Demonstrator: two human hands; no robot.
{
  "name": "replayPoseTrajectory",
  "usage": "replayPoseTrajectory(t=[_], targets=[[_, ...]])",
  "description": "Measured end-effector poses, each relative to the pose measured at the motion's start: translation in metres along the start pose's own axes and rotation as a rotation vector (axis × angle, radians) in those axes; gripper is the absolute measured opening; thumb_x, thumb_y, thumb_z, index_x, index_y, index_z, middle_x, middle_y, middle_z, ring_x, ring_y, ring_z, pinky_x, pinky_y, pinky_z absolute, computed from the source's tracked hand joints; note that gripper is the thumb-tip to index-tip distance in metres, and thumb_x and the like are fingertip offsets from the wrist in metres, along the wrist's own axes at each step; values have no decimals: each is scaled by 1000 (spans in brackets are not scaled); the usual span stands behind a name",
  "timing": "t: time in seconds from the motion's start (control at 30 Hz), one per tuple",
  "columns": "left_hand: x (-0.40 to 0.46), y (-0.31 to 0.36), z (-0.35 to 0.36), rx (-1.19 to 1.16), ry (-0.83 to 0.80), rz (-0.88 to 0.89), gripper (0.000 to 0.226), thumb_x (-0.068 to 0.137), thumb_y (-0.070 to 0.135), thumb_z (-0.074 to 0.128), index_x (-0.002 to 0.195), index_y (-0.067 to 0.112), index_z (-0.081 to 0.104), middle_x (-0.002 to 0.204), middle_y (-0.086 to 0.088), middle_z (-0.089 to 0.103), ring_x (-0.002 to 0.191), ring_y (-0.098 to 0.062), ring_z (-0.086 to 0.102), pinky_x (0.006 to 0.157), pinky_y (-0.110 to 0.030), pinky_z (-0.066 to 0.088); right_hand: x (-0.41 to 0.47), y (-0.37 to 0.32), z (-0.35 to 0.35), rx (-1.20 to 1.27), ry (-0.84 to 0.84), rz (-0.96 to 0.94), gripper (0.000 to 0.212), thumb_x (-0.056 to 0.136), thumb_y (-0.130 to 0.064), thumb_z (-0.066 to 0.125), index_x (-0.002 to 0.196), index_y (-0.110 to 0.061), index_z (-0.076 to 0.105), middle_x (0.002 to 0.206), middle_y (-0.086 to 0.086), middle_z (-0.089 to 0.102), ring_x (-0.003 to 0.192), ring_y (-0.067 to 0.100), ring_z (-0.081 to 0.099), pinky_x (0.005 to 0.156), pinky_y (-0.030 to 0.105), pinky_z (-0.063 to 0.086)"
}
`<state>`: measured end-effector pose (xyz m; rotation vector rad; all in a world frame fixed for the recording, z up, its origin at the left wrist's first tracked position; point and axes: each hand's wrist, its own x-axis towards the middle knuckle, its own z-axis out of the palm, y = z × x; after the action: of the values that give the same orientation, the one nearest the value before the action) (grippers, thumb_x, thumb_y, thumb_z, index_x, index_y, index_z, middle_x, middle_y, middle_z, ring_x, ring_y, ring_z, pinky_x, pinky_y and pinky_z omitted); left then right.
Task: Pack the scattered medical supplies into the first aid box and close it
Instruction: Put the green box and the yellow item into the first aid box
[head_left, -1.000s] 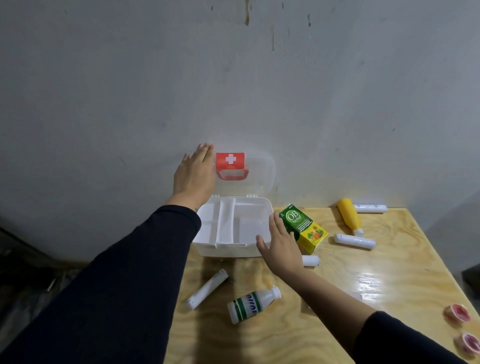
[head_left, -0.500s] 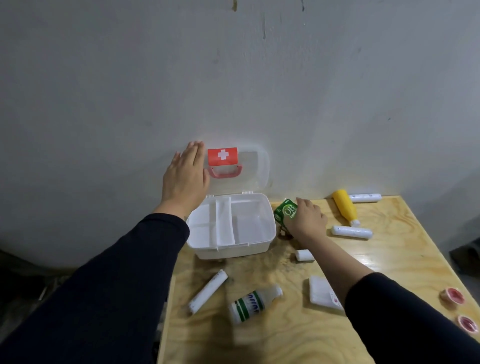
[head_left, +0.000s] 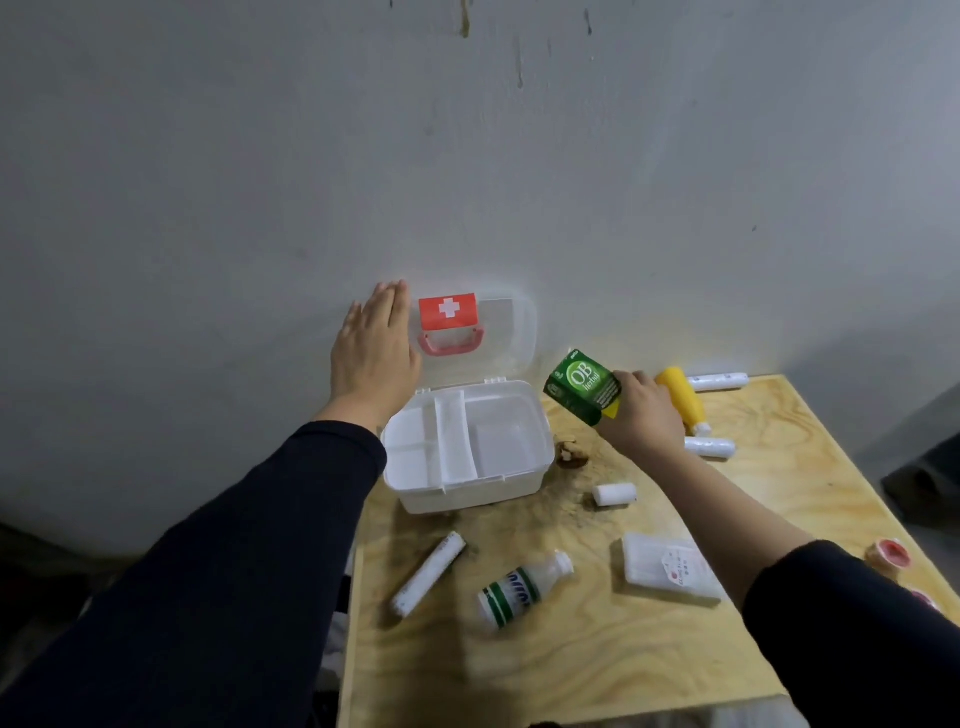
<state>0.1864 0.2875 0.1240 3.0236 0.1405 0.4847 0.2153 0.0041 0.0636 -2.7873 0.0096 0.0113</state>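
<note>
The white first aid box (head_left: 462, 496) stands open at the table's back left, its divided tray holding nothing. Its clear lid (head_left: 514, 338), with a red cross label and pink handle, leans against the wall. My left hand (head_left: 374, 353) lies flat with fingers apart against the lid's left edge. My right hand (head_left: 641, 415) grips a green carton (head_left: 582, 387) and holds it tilted above the table, just right of the box. On the table lie a green-striped bottle (head_left: 522, 590), a white tube (head_left: 428, 579), a small white roll (head_left: 615, 493) and a flat white pack (head_left: 667, 569).
A yellow bottle (head_left: 680, 397) and two more white tubes (head_left: 719, 382) (head_left: 709, 446) lie behind my right hand. Pink tape rolls (head_left: 889, 556) sit near the table's right edge. A grey wall rises right behind the box. The plywood table (head_left: 571, 675) ends on the left beside the box.
My right hand moved from the box's front rim to the green carton, closed on it and lifted it off the table. The left hand stayed on the lid.
</note>
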Motion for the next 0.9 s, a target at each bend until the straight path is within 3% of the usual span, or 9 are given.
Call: replayPoseTrajectory(t=[0.3,0.47,0.63,0.9], targets=[[-62,9,25,-112,25,-174,71,94,14,46,153,1,8,162,-14,12,150,-25,13,123,-37,10,-22,-59,-28,-189,-25,-289,62,78,-24,65,135,-17,42,130,6,49,119,27,45,95,40,44],[-80,5,50,-157,-216,-209,72,99,31,45,154,4,7,163,-11,7,149,-24,12,123,-37,11,-24,-86,-10,-401,-92,-416,48,81,-17,58,129,-14,47,127,9,49,119,28,42,99,39,38],[-87,-6,69,-112,-453,-203,87,96,59,32,154,4,-3,163,-11,-6,151,-23,-2,122,-38,2,-20,-105,2,-526,-170,-403,46,84,-8,53,129,-4,45,129,13,46,123,30,41,101,39,39],[-96,-12,70,-90,-450,-181,90,94,62,33,154,5,-3,163,-10,-7,151,-20,-4,121,-36,-1,-8,-116,-6,-636,-199,-403,39,85,-23,58,121,-9,56,125,12,50,118,28,44,96,34,39]])
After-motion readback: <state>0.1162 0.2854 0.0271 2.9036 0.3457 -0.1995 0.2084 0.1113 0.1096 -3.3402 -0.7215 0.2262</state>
